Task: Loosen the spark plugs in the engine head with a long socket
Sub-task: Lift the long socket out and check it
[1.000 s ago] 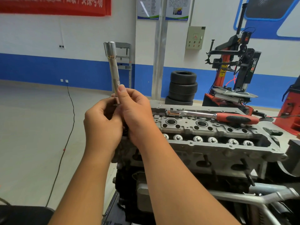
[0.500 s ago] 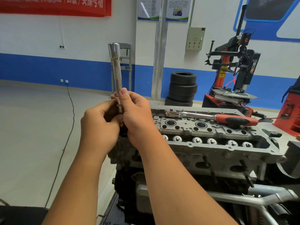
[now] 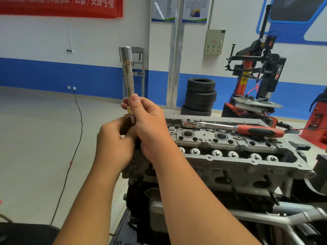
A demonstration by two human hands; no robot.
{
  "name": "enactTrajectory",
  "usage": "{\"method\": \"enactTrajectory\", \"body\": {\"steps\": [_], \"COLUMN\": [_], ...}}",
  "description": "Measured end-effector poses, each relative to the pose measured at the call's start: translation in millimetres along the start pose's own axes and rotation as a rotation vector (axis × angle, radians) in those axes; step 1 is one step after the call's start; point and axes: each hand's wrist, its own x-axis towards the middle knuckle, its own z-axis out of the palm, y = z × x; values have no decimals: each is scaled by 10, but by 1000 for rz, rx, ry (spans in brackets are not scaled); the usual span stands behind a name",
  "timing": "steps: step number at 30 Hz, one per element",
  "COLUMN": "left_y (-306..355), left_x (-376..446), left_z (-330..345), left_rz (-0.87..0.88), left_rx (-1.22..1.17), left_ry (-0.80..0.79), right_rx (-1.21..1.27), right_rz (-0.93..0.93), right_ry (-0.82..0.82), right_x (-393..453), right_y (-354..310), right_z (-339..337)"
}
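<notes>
Chrome long socket (image 3: 127, 73) stands upright, raised left of the engine head (image 3: 230, 152). Right hand (image 3: 150, 126) pinches its shaft; left hand (image 3: 113, 145) grips the lower end. Red-handled ratchet (image 3: 230, 127) lies across the head's top.

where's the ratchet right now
The ratchet lies unheld on top of the engine head, along its far edge, right of both hands, red handle pointing right.

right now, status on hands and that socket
Both hands gripping: left hand, right hand on long chrome socket, upright, off the grey engine head. Red-handled ratchet lying on head. Plug wells unobstructed.
</notes>
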Motion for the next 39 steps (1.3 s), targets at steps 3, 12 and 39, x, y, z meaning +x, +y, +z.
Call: {"method": "enactTrajectory", "body": {"steps": [3, 12, 39], "left_y": [-8, -8, 10], "left_x": [8, -14, -56], "left_z": [2, 25, 40], "left_rz": [-33, -43, -34], "left_rx": [-1, 17, -77], "left_ry": [48, 79, 113], "right_rx": [16, 32, 10], "right_rz": [0, -14, 20], "right_ry": [-17, -2, -30], "right_x": [7, 7, 33], "right_y": [6, 37, 46], "right_z": [-17, -36, -32]}}
